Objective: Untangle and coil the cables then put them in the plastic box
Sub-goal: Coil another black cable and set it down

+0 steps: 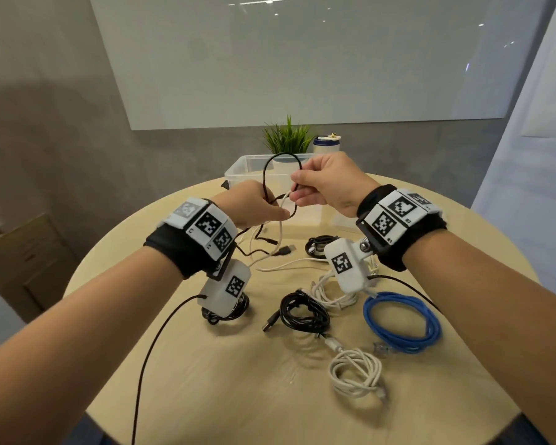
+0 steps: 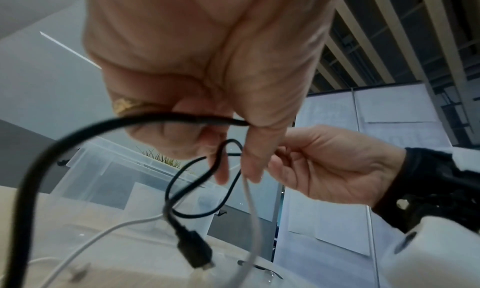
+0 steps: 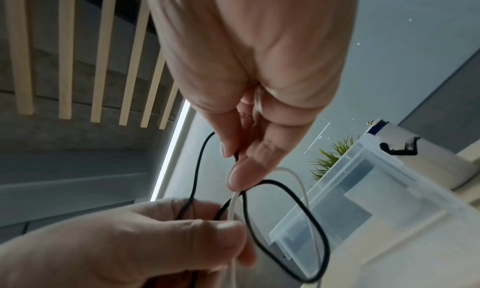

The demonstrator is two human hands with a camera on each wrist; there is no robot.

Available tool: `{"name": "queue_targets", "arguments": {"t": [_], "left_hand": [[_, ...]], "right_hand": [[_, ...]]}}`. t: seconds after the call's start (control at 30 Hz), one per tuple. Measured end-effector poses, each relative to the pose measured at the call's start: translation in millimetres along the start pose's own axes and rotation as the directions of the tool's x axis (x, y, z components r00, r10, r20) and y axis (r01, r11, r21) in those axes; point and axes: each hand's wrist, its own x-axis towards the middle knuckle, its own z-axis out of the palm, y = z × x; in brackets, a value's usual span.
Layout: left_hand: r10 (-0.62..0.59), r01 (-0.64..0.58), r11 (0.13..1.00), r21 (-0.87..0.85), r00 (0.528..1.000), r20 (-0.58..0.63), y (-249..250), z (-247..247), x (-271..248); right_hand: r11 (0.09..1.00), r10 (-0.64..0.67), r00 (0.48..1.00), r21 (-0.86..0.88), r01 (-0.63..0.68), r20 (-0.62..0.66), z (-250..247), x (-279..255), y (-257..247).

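Both hands are raised above the round table, in front of the clear plastic box. My left hand grips a tangle of a thin black cable and a white cable. The black cable arches up in a loop to my right hand, which pinches it between thumb and fingertips. In the left wrist view the black cable passes under the left hand, and its black plug dangles beside the white cable. The right wrist view shows the right hand pinching the black cable, which crosses the white cable.
Several coiled cables lie on the wooden table: a black coil, a blue coil, a white coil, a white bundle. A potted plant and a jar stand behind the box.
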Motion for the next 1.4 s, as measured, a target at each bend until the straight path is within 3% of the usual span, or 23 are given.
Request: {"name": "queue_targets", "arguments": {"t": [0.17, 0.23, 0.47, 0.63, 0.77, 0.83, 0.9, 1.03, 1.23, 1.33, 1.4], "left_hand": [[-0.052, 0.016, 0.957, -0.29, 0.992, -0.116, -5, -2, 8], [-0.068, 0.013, 0.954, -0.301, 0.983, -0.171, -7, -4, 9], [-0.024, -0.004, 0.981, -0.196, 0.989, -0.143, -13, 2, 10], [0.079, -0.175, 0.896, -0.408, 0.967, -0.241, -9, -8, 5], [0.067, -0.126, 0.912, -0.389, 0.985, -0.161, -10, -15, 6], [0.055, -0.154, 0.855, -0.495, 0.976, -0.208, -12, -15, 7], [0.032, -0.223, 0.737, -0.638, 0.955, -0.296, -13, -16, 7], [-0.042, -0.293, 0.594, -0.749, 0.919, -0.393, -13, -18, 8], [-0.198, -0.309, 0.358, -0.881, 0.897, -0.395, -16, -25, 10], [-0.18, -0.249, 0.381, -0.89, 0.925, -0.335, -15, -18, 12], [-0.144, -0.197, 0.472, -0.86, 0.944, -0.295, -14, -10, 12]], "right_hand": [[0.96, -0.053, 0.999, -0.274, 0.051, 0.002, -2, 2, 5], [0.948, -0.041, 0.999, -0.316, 0.044, 0.017, -2, 0, 7], [0.975, -0.107, 0.994, -0.2, 0.099, -0.03, -4, -1, -1], [0.971, -0.151, 0.986, -0.201, 0.134, -0.071, -8, 0, -7], [0.967, -0.195, 0.971, -0.191, 0.167, -0.138, -9, 2, -7], [0.958, -0.207, 0.97, -0.229, 0.174, -0.129, -11, 0, -5], [0.939, -0.194, 0.977, -0.306, 0.159, -0.087, -13, -3, -1], [0.904, -0.125, 0.991, -0.418, 0.093, -0.05, -15, -6, 8], [0.917, -0.095, 0.993, -0.395, 0.059, -0.073, -22, -12, 17], [0.963, -0.138, 0.983, -0.249, 0.105, -0.12, -20, -12, 13], [0.976, -0.164, 0.977, -0.166, 0.142, -0.133, -18, -10, 9]]}}
